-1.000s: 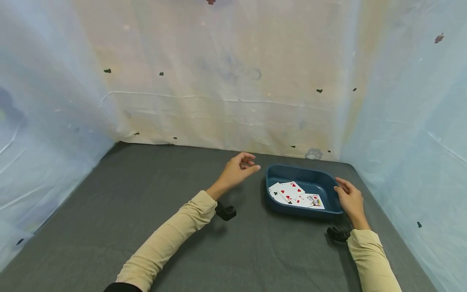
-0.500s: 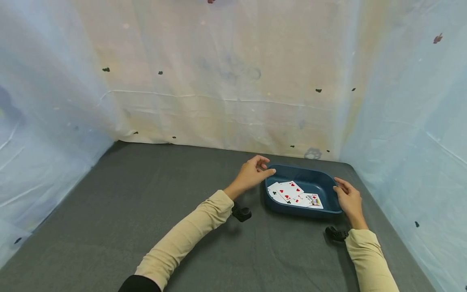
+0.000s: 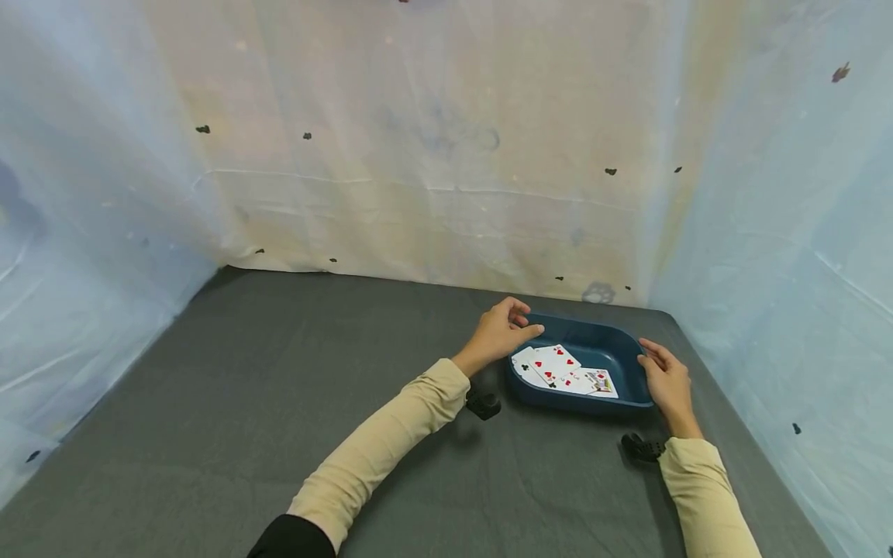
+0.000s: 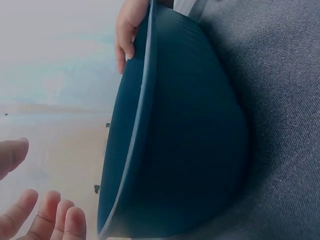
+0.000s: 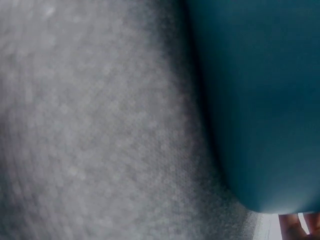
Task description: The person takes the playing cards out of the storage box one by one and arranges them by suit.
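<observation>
A dark blue plastic tub (image 3: 586, 403) with rounded corners rests on the grey cloth at the right in the head view. Several playing cards (image 3: 556, 363) lie face up and overlapping inside it, toward its left and near side, with hearts, clubs and a face card showing. My left hand (image 3: 498, 333) hovers over the tub's far left corner, thumb and fingers spread apart with nothing between them. At the opposite end my right hand (image 3: 670, 384) grips the right rim. In the left wrist view the left fingertips (image 4: 75, 222) are just beyond the tub's rim.
Grey cloth (image 3: 279, 387) covers the table beneath. Pale printed sheets (image 3: 418, 155) hang behind it and along both sides. A black wrist camera (image 3: 484, 404) sits under the left wrist, another black device (image 3: 642, 448) beside the right one.
My left hand has moved right, from beside the tub to over its left rim, slowing in the last half second. The right hand stays on the right rim; tub and cards keep their places.
</observation>
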Demonstrator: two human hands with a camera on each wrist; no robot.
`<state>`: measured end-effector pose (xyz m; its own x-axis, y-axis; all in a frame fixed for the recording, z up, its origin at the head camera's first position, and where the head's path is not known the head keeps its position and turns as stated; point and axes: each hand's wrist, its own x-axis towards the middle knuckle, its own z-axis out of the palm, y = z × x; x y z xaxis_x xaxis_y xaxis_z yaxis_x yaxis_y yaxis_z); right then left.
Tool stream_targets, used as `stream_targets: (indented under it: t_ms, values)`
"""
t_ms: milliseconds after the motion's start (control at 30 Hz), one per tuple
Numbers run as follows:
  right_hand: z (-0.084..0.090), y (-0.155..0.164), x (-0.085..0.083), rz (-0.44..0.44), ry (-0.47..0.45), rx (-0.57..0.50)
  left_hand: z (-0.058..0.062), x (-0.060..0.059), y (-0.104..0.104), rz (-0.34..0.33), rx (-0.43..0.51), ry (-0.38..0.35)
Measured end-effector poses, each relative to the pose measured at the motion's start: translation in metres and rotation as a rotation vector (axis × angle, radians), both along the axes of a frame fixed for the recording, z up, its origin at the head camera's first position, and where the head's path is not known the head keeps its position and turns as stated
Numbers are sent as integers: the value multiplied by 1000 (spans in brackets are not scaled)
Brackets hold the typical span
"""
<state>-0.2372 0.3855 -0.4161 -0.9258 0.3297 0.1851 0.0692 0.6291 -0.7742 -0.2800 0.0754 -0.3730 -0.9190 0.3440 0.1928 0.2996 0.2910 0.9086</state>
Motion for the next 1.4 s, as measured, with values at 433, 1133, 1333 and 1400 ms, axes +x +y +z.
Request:
stream_targets:
  t_ms: [433, 1133, 1333, 1400]
  values:
    - [0, -3, 1, 5, -2, -23, -7, -1, 20, 24, -64, -9]
    - [-2, -7, 6, 13, 47, -12, -21, -1, 59, 9, -132, -78]
    - [-3, -6, 7, 4, 50, -11, -23, 1, 69, 92, -238, -125]
    - [-4, -4, 7, -1, 49, -9, -23, 1, 72, 107, -282, -131]
